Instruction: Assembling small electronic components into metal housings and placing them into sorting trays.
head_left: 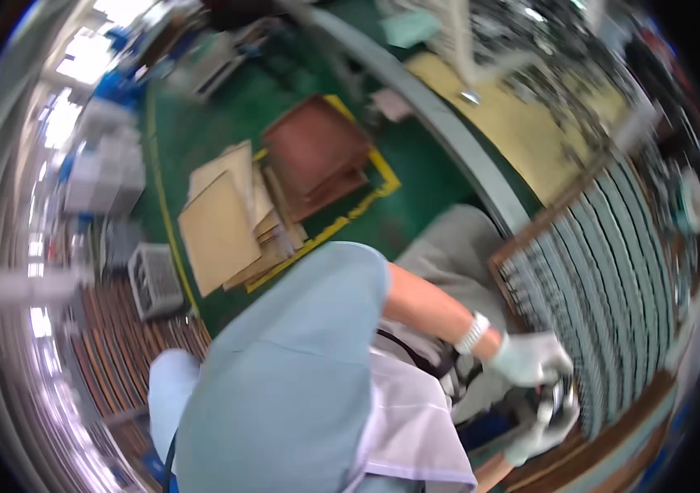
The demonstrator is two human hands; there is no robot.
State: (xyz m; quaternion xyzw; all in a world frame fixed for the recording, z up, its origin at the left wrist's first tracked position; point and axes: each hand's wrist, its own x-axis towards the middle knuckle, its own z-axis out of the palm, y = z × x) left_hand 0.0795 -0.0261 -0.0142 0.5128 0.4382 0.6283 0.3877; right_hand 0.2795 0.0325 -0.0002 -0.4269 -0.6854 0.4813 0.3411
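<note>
A fisheye view looks steeply down and sideways over the wearer's own shoulder, and the whole picture is blurred.

Two gloved hands meet at the lower right. The left hand (530,359), in a pale glove with a light wristband, reaches across from a bare forearm and curls over a small dark object (559,396). The right hand (540,434), also gloved, sits just below it, fingers folded around the same object. Its kind, its long axis and the way it points cannot be told through the blur.

The object lies at the near edge of a wooden-framed tray (530,238) filled with long rows of grey-green strips (612,271). The rows run from the near right up toward the far left.

Beyond the tray a grey curved rail (448,131) crosses the scene, with a yellowish tabletop (522,131) behind it on the far right.

The floor is green (202,123). In the far middle, inside a yellow painted outline (383,177), lie stacked flat boards (218,222), tan ones to the left and reddish-brown ones to the right. A grey slotted crate (155,279) stands on the left.

The wearer's light blue sleeve (284,370) fills the near centre.
</note>
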